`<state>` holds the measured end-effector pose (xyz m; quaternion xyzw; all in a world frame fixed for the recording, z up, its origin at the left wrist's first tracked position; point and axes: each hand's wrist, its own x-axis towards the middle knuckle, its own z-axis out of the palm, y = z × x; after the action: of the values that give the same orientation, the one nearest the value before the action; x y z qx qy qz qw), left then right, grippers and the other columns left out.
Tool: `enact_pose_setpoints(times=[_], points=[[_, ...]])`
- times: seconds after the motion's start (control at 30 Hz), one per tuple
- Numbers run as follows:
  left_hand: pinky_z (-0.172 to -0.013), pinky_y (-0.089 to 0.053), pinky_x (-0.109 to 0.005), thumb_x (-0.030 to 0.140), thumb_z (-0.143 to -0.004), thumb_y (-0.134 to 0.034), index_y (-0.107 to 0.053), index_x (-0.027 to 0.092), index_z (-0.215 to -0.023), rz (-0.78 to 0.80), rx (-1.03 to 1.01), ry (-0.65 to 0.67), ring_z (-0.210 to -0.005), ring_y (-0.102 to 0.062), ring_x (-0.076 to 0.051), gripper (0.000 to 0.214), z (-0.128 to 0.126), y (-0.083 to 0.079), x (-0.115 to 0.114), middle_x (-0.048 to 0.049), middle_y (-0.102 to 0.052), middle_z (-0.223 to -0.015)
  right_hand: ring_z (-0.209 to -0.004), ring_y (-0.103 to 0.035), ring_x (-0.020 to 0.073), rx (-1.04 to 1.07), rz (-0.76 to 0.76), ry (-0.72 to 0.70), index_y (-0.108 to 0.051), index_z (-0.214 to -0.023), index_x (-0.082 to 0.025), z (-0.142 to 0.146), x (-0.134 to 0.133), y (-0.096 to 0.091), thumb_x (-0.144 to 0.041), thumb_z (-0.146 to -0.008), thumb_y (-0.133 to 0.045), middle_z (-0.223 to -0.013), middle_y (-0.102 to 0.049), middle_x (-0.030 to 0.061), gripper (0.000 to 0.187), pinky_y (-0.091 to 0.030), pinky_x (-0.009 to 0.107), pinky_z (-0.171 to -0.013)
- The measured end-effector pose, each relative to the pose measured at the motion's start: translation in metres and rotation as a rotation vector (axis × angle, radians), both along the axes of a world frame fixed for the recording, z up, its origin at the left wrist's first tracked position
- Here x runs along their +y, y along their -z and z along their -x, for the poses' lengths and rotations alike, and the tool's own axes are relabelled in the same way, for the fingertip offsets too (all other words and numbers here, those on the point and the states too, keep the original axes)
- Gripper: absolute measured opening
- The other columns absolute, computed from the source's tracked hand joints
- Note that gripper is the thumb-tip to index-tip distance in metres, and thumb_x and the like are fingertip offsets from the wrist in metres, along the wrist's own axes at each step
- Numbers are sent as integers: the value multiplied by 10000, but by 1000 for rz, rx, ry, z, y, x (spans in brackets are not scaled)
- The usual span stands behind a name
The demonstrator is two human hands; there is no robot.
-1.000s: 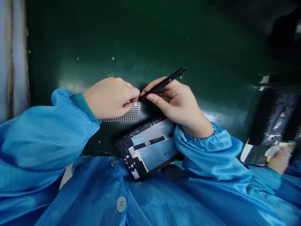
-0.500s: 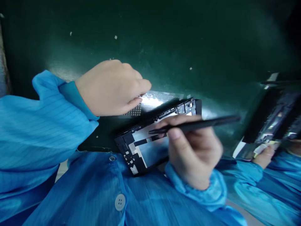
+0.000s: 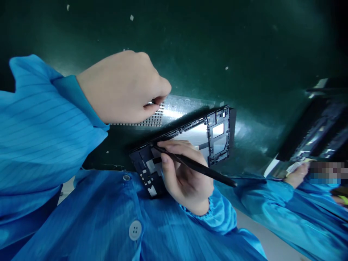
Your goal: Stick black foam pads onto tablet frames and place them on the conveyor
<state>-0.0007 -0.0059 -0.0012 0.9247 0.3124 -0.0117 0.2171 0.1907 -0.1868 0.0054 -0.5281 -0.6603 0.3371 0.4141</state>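
Observation:
A pair of black tweezers (image 3: 201,167) slants through my right hand (image 3: 187,174), which is closed around it. Its tip points down at the upper left part of a black device frame (image 3: 219,145), a tablet-like housing with silvery panels and small cut-outs. The frame lies tilted close to my body, partly covered by the right hand. My left hand (image 3: 122,87) is curled over a clear sheet with rows of small square pads (image 3: 154,120). Its thumb and forefinger are pressed together; what they grip, if anything, is hidden.
Small white scraps (image 3: 132,17) are scattered on the dark green tabletop (image 3: 185,43). At right, more black device frames (image 3: 307,134) lie before a co-worker, whose hand (image 3: 297,175) holds a pale sheet with small pads. The co-worker's blue sleeve (image 3: 266,195) is close to my right arm.
My right hand has moved left with the tweezers, bringing their tip to the frame's upper left edge. The tweezers' rear end now points down and right. My left hand stays over the sheet.

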Motion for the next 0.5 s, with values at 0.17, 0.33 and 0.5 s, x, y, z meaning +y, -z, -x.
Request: enact_pose_setpoints(times=[0.17, 0.33, 0.5], points=[[-966, -611, -389, 209, -984, -551, -803, 183, -939, 30, -18, 8, -791, -654, -182, 258, 0, -2, 2, -3, -623, -695, -1100, -855, 213, -44, 42, -19, -776, -1246, -273, -30, 61, -10, -163, -1025, -788, -1169, -866, 48, 247, -724, 379, -1012], [-915, -614, -378, 252, -965, -558, -819, 231, -975, -2, -75, -3, -766, -673, -199, 262, 3, 4, 3, -6, -660, -694, -1064, -853, 239, -70, 162, -144, -774, -1125, -292, -45, 117, 9, -454, -1022, -836, -1120, -872, 30, 201, -737, 417, -994], [-904, -590, -380, 288, -974, -526, -833, 237, -1002, 14, -36, -15, -771, -665, -209, 312, 3, 4, 2, -16, -650, -695, -1082, -850, 226, -33, 174, -125, -761, -1139, -299, -42, 116, 15, -545, -1029, -804, -1121, -872, 18, 273, -736, 395, -1010]])
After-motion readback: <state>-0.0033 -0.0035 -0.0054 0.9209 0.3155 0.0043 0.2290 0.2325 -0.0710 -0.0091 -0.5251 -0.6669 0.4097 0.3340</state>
